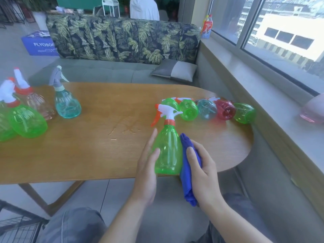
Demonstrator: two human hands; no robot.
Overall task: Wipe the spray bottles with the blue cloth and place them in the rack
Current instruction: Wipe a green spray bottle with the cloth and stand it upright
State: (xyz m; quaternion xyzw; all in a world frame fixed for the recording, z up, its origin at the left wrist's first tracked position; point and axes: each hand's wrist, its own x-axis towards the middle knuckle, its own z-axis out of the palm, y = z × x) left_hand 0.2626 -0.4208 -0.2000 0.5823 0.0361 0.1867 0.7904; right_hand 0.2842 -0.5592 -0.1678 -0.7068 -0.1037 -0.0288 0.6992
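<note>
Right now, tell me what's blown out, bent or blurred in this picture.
Head view: the building outside the window is overexposed; the wide lens bends the table edge and sill; the pink object at the right edge is blurred; the held green bottle is sharp.

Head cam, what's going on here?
A person seated at a wooden table is wiping a translucent green plastic spray bottle with a white-and-orange trigger. The left hand steadies the bottle's side with straight fingers, while the right hand grips a bunched blue cloth against its other side. Five more bottles lie in a row on their sides on the table's right end; four stand upright at its left end. A black wire rack's corner shows bottom left.
</note>
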